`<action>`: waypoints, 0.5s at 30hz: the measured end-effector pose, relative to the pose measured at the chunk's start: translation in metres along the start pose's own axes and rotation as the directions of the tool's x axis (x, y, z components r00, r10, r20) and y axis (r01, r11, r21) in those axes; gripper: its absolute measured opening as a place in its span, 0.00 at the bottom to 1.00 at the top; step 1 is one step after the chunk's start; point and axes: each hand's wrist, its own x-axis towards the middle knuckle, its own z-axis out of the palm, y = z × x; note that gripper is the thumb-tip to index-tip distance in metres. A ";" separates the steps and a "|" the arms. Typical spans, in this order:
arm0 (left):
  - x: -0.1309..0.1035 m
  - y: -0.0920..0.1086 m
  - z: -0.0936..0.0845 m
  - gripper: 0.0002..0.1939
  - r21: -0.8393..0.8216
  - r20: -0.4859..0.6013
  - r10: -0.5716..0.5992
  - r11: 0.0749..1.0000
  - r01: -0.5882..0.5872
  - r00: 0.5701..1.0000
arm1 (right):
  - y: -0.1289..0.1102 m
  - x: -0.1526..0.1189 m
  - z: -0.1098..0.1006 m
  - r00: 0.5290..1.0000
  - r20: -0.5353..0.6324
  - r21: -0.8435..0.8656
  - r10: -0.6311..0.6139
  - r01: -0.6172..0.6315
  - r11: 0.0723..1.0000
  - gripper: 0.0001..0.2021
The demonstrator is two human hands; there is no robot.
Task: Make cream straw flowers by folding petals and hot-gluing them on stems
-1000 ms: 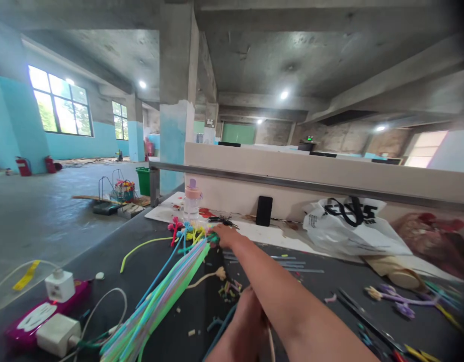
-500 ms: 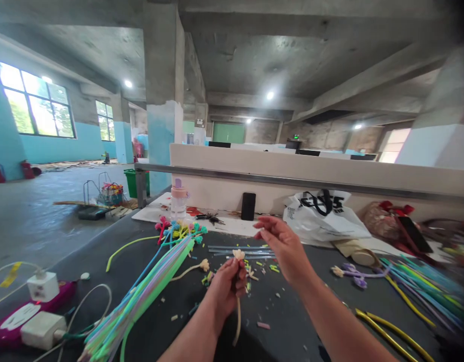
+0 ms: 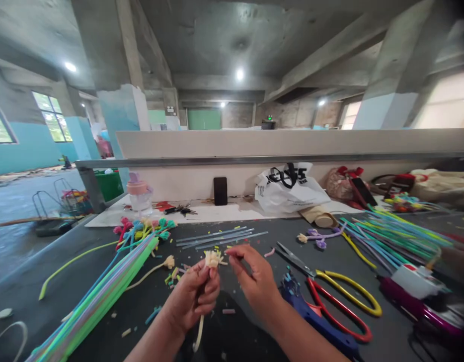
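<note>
Shift: against half a second ago, the right hand (image 3: 254,274) has come down and in toward the cream flower (image 3: 213,259), and the view has swung rightward, bringing the scissors (image 3: 311,274) fully into sight.
Cream flower: head up, above the dark tabletop (image 3: 160,347), at the top of the left hand (image 3: 202,289); its pale stem (image 3: 199,334) hangs out below the fist.
Left hand: closed round the flower just under its head.
Right hand: half curled, thumb and forefinger tips just beside the petals; whether they touch or pinch anything, I cannot tell.
Cut bits: small yellow, pink and green pieces (image 3: 173,276) lie scattered round the hands.
Second cream flower: this bloom (image 3: 169,261) lies left of the left hand.
Clear sticks: these (image 3: 217,237) lie beyond the hands.
Stem bundle: green and lilac lengths (image 3: 114,281) lie at the left, with coloured flower heads (image 3: 141,231) near their far end.
Right side: the scissors, with one yellow and one red handle, lie beside a blue tool (image 3: 311,317); a purple flower piece (image 3: 322,236) lies farther back.
Back edge: a pink-lidded bottle (image 3: 139,196), keys (image 3: 182,208), an upright black phone (image 3: 220,191) and a white bag (image 3: 288,188).
</note>
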 end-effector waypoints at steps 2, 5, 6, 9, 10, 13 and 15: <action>-0.003 -0.002 0.001 0.08 -0.027 0.043 -0.047 0.998 0.048 0.998 | -0.007 -0.001 -0.003 0.986 0.025 -0.048 -0.164 0.165 0.985 0.06; -0.006 -0.003 0.003 0.08 -0.070 0.099 -0.109 0.991 0.116 0.989 | -0.015 -0.001 -0.005 0.954 0.053 -0.088 -0.296 0.300 0.950 0.07; -0.007 -0.003 0.004 0.09 -0.081 0.116 -0.120 0.988 0.130 0.986 | -0.017 -0.002 -0.005 0.948 0.063 -0.089 -0.311 0.316 0.945 0.07; -0.006 -0.002 0.008 0.10 -0.100 0.149 -0.121 0.985 0.137 0.981 | -0.021 -0.003 -0.003 0.930 0.094 -0.081 -0.355 0.363 0.928 0.08; -0.006 -0.002 0.009 0.10 -0.103 0.153 -0.117 0.986 0.134 0.981 | -0.022 -0.003 -0.002 0.925 0.102 -0.077 -0.366 0.374 0.924 0.08; -0.005 -0.001 0.012 0.11 -0.110 0.158 -0.125 0.984 0.143 0.979 | -0.022 -0.005 0.000 0.932 0.096 -0.075 -0.351 0.358 0.931 0.07; -0.005 0.000 0.012 0.11 -0.116 0.169 -0.132 0.981 0.153 0.977 | -0.021 -0.006 0.000 0.946 0.085 -0.083 -0.314 0.321 0.944 0.07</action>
